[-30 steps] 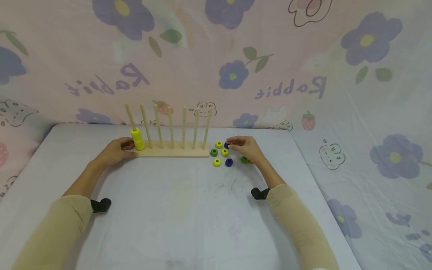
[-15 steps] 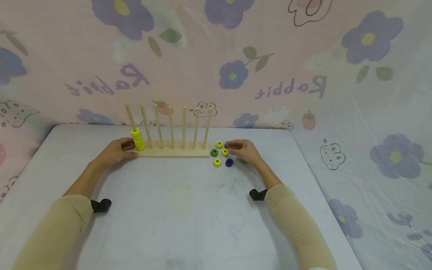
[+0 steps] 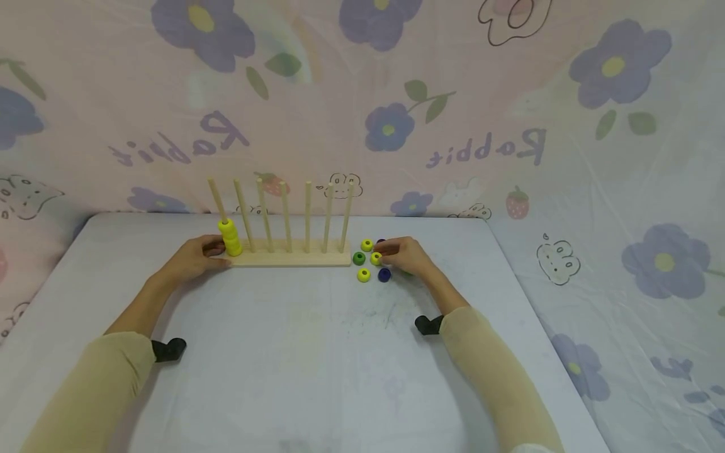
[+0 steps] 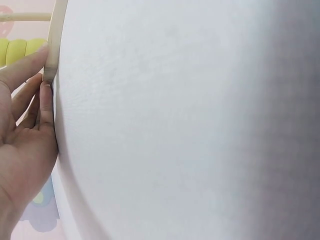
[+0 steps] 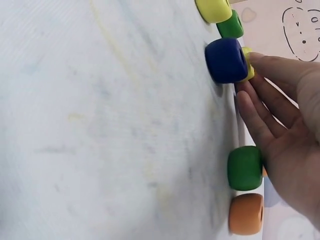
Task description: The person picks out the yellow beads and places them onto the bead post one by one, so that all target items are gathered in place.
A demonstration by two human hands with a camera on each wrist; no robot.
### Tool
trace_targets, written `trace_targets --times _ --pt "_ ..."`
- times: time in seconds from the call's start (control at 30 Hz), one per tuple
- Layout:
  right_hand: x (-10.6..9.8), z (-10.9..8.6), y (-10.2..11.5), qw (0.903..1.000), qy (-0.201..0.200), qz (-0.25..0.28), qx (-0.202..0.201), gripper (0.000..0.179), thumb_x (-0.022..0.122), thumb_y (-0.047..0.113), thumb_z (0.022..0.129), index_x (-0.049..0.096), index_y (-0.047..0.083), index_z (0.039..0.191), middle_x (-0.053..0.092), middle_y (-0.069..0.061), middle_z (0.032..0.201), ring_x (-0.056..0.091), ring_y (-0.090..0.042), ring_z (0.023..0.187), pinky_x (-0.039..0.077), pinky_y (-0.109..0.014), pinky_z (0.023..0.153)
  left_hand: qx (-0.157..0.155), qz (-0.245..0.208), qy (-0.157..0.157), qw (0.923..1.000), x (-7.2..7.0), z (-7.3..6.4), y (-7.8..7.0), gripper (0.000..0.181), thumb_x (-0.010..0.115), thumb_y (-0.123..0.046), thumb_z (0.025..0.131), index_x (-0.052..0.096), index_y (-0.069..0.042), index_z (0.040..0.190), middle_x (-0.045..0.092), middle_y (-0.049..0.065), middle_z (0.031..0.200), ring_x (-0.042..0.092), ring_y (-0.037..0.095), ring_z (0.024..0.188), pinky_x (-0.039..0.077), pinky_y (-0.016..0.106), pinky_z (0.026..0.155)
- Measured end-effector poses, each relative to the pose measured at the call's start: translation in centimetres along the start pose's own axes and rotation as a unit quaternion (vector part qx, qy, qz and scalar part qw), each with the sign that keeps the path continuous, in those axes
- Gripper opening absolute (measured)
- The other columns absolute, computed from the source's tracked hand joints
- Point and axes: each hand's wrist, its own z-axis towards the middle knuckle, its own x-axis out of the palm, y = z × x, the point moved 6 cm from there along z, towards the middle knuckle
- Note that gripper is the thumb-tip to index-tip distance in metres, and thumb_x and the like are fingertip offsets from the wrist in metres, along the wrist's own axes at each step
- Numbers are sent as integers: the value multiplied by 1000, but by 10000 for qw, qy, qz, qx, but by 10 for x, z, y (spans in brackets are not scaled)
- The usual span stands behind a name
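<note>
A wooden peg rack (image 3: 291,259) with several upright pegs stands toward the back left of the table. Yellow beads (image 3: 230,238) are stacked on its leftmost peg. My left hand (image 3: 195,258) grips the rack's left end, thumb in front, beside that stack. To the right of the rack, my right hand (image 3: 409,255) pinches a yellow bead (image 3: 375,258) among the loose ones; in the right wrist view a dark blue bead (image 5: 226,60) partly hides it. Another dark blue bead shows just behind the right fingertips.
Around the right hand lie a green bead (image 3: 359,258), a front yellow bead (image 3: 364,274) and a back yellow bead (image 3: 367,245). Under the right palm are another green bead (image 5: 245,168) and an orange bead (image 5: 246,214). A printed cloth (image 3: 317,94) hangs behind the table.
My right hand has shifted slightly left and toward me, from the rear dark blue bead to the yellow bead. The left hand keeps its place on the rack.
</note>
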Motion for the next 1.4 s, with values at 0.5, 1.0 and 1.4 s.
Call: trace_targets --times 0.5,1.0,1.4 --pt "12 3 9 9992 -40 -363 -145 35 81 16 84 74 13 119 71 -5 112 66 -18 102 56 -33 89 17 2 -6 10000 1 -4 1 84 75 -22 91 26 11 151 38 32 149 39 44 137 32 53 114" --pt "11 -4 5 9990 -367 -170 -193 35 78 20 88 72 14 121 71 -5 116 66 -21 107 55 -36 93 -11 22 -40 10000 5 -8 -1 84 74 -20 91 25 13 150 38 34 148 40 45 136 32 54 114" --pt "0 -5 1 9961 -774 382 -194 33 79 24 86 73 20 119 71 1 117 66 -18 105 55 -36 90 -1 70 23 10000 1 -2 -1 85 75 -22 91 24 11 151 37 33 149 39 45 137 32 54 114"
